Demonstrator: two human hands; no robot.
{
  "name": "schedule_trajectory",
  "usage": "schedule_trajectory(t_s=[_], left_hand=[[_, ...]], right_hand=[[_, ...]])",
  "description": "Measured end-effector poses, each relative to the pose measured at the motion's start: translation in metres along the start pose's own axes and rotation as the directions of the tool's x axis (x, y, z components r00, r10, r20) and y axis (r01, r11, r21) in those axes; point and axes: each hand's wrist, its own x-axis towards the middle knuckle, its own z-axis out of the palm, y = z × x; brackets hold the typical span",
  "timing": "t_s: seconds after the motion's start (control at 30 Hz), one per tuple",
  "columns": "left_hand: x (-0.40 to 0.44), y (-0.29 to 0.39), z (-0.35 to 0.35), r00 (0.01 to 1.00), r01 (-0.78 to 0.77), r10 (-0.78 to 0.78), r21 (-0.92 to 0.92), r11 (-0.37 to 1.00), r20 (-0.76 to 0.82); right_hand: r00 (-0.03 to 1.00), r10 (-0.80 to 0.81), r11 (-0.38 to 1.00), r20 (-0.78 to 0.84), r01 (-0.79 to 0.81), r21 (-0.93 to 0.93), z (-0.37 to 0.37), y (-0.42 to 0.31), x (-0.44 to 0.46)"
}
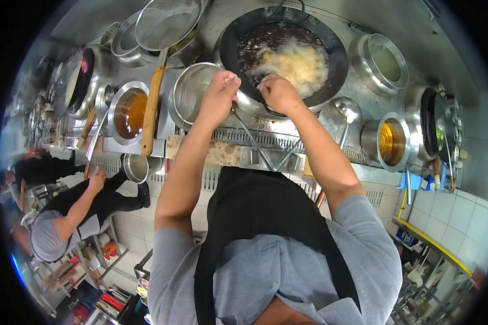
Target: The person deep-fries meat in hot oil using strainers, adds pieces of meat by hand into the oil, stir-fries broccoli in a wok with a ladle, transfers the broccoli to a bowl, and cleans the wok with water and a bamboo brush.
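Note:
A large black wok (336,57) holds dark oil, where pale golden food (301,65) bubbles under steam. My left hand (218,98) is closed at the wok's near left, beside a round strainer (187,97), with something pale and pinkish at its fingertips. Over the wok's near edge, my right hand (282,96) has its fingers pressed together, also with a pale bit at the tips. What either hand holds is too small to name. Metal handles (255,146) run down from near my left hand to the counter's front edge.
A wooden-handled strainer (153,108) lies left of the wok. Amber liquid fills pots at left (129,116) and right (393,142). A ladle (347,111) and a steel pot (378,64) are at right. A co-worker (65,227) stands at the far left, one hand near a pan (136,168).

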Motion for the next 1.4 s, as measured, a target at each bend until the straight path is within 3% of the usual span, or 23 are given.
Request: schedule_trajectory(t_s=[0.03, 0.1, 0.13, 0.2, 0.23, 0.33, 0.4, 0.43, 0.5, 0.6, 0.67, 0.77, 0.87, 0.93, 0.97, 1.0, 1.07, 1.17, 1.23, 1.4], left_hand=[[0.012, 0.0, 0.002, 0.998, -0.065, 0.065, 0.176, 0.982, 0.006], [0.037, -0.003, 0.007, 0.959, -0.278, 0.269, 0.45, 0.849, 0.085], [0.054, -0.011, 0.008, 0.94, -0.34, 0.302, 0.499, 0.797, 0.159], [0.08, -0.023, 0.012, 0.884, -0.467, 0.347, 0.569, 0.677, 0.312], [0.084, -0.022, 0.013, 0.899, -0.436, 0.28, 0.634, 0.639, 0.336], [0.102, -0.035, 0.01, 0.917, -0.394, 0.286, 0.506, 0.767, 0.28], [0.088, -0.006, 0.002, 0.968, -0.23, 0.25, 0.522, 0.821, 0.032], [0.079, 0.001, -0.003, 0.962, -0.194, 0.257, 0.43, 0.882, -0.092], [0.051, -0.001, -0.017, 0.944, -0.218, 0.285, 0.334, 0.917, -0.167], [-0.024, -0.008, -0.014, 0.959, -0.197, 0.257, 0.367, 0.909, -0.122], [-0.083, -0.026, -0.001, 0.975, -0.204, 0.224, 0.404, 0.892, -0.003], [-0.154, -0.06, 0.011, 0.958, -0.083, -0.05, 0.439, 0.895, 0.282], [-0.196, -0.077, 0.013, 0.882, -0.08, -0.134, 0.423, 0.903, 0.452], [-0.201, -0.095, 0.014, 0.846, -0.142, -0.137, 0.465, 0.874, 0.515], [-0.197, -0.105, 0.012, 0.836, -0.175, -0.156, 0.525, 0.833, 0.526], [-0.196, -0.111, 0.008, 0.825, -0.205, -0.182, 0.583, 0.786, 0.534], [-0.183, -0.117, 0.01, 0.813, -0.153, -0.159, 0.468, 0.87, 0.561], [-0.225, -0.108, 0.008, 0.84, -0.085, -0.161, 0.418, 0.905, 0.518], [-0.244, -0.036, 0.026, 0.908, -0.179, -0.072, 0.541, 0.822, 0.412], [-0.296, -0.062, 0.046, 0.949, 0.015, -0.192, 0.573, 0.82, 0.25]], right_hand=[[0.988, -0.128, 0.991, -0.088, 0.131, 0.035, 0.01, 0.013, 0.0], [0.999, -0.049, 0.995, -0.017, 0.05, 0.088, 0.003, 0.007, -0.002], [1.0, -0.01, 0.994, 0.02, 0.007, 0.113, -0.002, 0.001, -0.005], [0.99, -0.065, 0.975, -0.122, 0.089, 0.205, -0.012, -0.011, -0.018], [0.979, -0.086, 0.953, -0.186, 0.135, 0.271, -0.02, -0.02, -0.028], [0.962, -0.114, 0.909, -0.247, 0.201, 0.366, -0.054, -0.049, -0.073], [0.972, -0.132, 0.894, -0.194, 0.201, 0.401, -0.069, -0.055, -0.111], [0.985, -0.085, 0.892, -0.152, 0.143, 0.428, -0.073, -0.054, -0.134], [0.992, 0.025, 0.907, -0.124, 0.03, 0.421, -0.079, -0.044, -0.174], [0.948, 0.298, 0.888, -0.113, -0.232, 0.397, -0.087, -0.034, -0.244], [0.853, 0.522, 0.834, 0.013, -0.513, 0.204, -0.098, -0.04, -0.283], [0.941, 0.338, 0.94, -0.015, -0.337, 0.06, -0.082, -0.044, -0.331], [0.929, 0.182, 0.983, 0.322, -0.169, -0.067, -0.115, -0.113, -0.319], [0.902, 0.021, 0.988, 0.431, 0.047, -0.146, -0.151, -0.182, -0.298], [0.937, -0.249, 0.967, 0.244, 0.255, 0.008, -0.168, -0.212, -0.295], [0.894, -0.412, 0.91, 0.178, 0.414, 0.026, -0.178, -0.231, -0.297], [0.792, -0.598, 0.798, 0.123, 0.603, -0.01, -0.192, -0.257, -0.311], [0.717, -0.687, 0.719, 0.118, 0.694, -0.033, -0.207, -0.273, -0.344], [0.687, -0.715, 0.685, 0.126, 0.725, -0.067, -0.221, -0.271, -0.365], [0.644, -0.751, 0.639, 0.145, 0.764, -0.085, -0.25, -0.24, -0.402]])
